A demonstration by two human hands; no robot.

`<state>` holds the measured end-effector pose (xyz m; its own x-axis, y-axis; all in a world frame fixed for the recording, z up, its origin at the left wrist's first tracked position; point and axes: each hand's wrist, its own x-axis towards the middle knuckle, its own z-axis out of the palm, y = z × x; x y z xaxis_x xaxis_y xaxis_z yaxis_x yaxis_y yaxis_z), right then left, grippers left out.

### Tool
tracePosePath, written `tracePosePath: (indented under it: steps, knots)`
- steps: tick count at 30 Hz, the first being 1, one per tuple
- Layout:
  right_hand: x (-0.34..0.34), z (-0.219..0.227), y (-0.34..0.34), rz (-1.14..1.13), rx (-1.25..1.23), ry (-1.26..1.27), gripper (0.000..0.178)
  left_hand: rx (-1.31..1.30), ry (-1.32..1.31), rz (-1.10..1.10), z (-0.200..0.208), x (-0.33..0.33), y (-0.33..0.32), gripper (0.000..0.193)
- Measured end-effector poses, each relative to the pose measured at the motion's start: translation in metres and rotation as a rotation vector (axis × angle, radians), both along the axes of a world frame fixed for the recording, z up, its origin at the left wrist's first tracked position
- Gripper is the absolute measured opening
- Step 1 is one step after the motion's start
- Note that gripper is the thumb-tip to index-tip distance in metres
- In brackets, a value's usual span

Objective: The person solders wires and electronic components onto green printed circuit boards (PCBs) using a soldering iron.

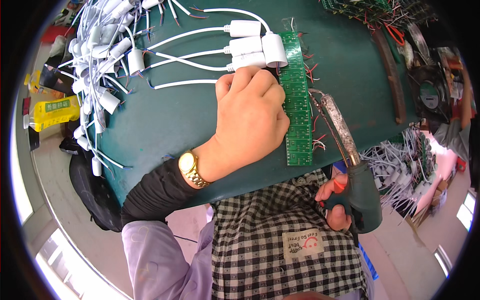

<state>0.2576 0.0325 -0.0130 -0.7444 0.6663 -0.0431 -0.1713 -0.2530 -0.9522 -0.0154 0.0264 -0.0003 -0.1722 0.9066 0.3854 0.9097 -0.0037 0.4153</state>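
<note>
Curls the left hand [252, 117], knuckles up, over the left side of a long green circuit board strip [299, 135], with fingers bent in together; cannot tell from above about anything clamped beneath the palm, but can see a white cable [185, 83] running in under the knuckles; closes the right hand [338, 219] around the dark green handle of a soldering gun [363, 195], with its bent tip close by the right edge of the strip; cannot tell about contact there; has the strip lying on the green tabletop [165, 120], just beyond a checked apron [265, 230], with red wires [311, 72] sticking out along its right side; has one white cylinder [275, 50] across the left edge of the strip, past the left hand, and three more white cylinders [245, 28] just left of it, with cables pointing left; wears a gold watch [187, 164] and a black sleeve cover [155, 192] on the left arm; has a tangled heap of white cabled pieces [100, 52] at far left, near a yellow container [55, 111]; has a brown bar [390, 75] and a black fan [429, 95] well over to the right, and a second heap of white pieces [400, 170] nearer on that side
</note>
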Motion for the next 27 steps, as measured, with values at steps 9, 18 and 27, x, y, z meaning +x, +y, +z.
tracePosePath:
  steps: [9, 18, 27]
  knots:
    - [0.003, -0.001, -0.001, -0.002, 0.006, -0.047, 0.059, -0.025, 0.0, -0.011, 0.001, 0.0, 0.0, 0.017]
    - [-0.009, 0.006, -0.009, -0.226, 0.035, -0.054, 0.063, 0.013, -0.07, -0.016, 0.003, -0.002, -0.006, 0.021]
    - [-0.01, 0.021, 0.003, -0.056, 0.033, -0.063, 0.052, 0.026, -0.034, -0.067, 0.0, -0.008, -0.004, 0.017]
